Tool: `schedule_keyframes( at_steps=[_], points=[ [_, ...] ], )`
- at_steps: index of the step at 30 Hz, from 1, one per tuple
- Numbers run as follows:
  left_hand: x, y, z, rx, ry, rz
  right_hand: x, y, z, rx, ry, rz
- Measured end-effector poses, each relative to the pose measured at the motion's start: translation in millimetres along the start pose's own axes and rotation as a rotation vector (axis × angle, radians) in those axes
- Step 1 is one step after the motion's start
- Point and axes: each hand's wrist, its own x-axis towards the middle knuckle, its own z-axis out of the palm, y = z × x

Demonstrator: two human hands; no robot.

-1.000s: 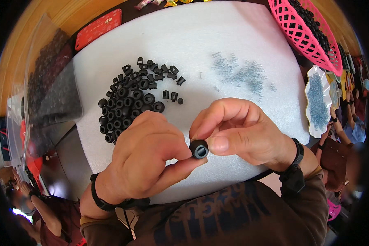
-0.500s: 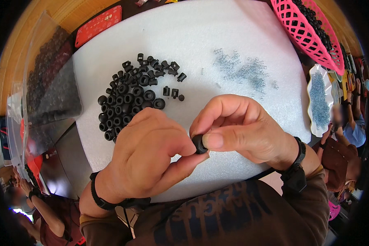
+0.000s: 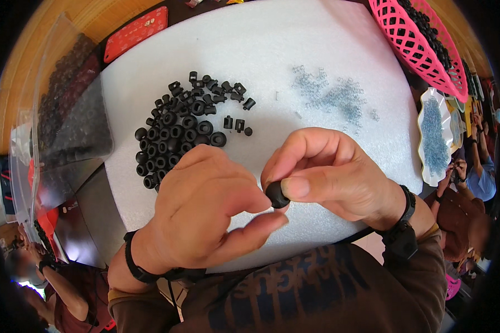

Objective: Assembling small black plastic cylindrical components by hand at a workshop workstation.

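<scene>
Pinching a small black piece (image 3: 277, 196) between thumb and forefinger, the right hand (image 3: 333, 177) keeps its grip firm in front of the wearer's chest. The piece looks matte, smooth and rounded, its domed side showing. Beside it, the left hand (image 3: 205, 205) has its grip spread, thumb parted from forefinger; whether the forefinger touches the piece, I cannot tell. Beneath lies a white, finely pebbled foam sheet (image 3: 250, 50). Beyond, hollow black rings and slotted cylinders form a loose heap (image 3: 175, 131); farther right, tiny bluish, translucent coils (image 3: 345, 102) lie scattered. Farthest, a pink lattice basket (image 3: 395, 41) holds black parts.
</scene>
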Motion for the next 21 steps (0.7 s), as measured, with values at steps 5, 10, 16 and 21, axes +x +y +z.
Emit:
schedule_keyframes(
  at_steps=[5, 10, 16, 21],
  points=[
    [-2.7, -2.4, -10.7, -0.183, -0.078, -0.062, -3.1, -3.6, 2.1, 0.029, 0.035, 0.003],
    [-3.0, -6.7, -6.1, -0.191, 0.05, -0.12, -7.8, -8.4, 5.0, 0.044, -0.013, 0.006],
    [-1.5, -12.0, -2.9, -0.203, 0.072, -0.129, -18.2, -19.4, 14.3, 0.001, -0.035, 0.062],
    [-2.8, -14.8, -6.7, -0.184, -0.018, -0.107, -6.6, -23.9, 10.7, -0.056, -0.603, -0.263]
  ],
)
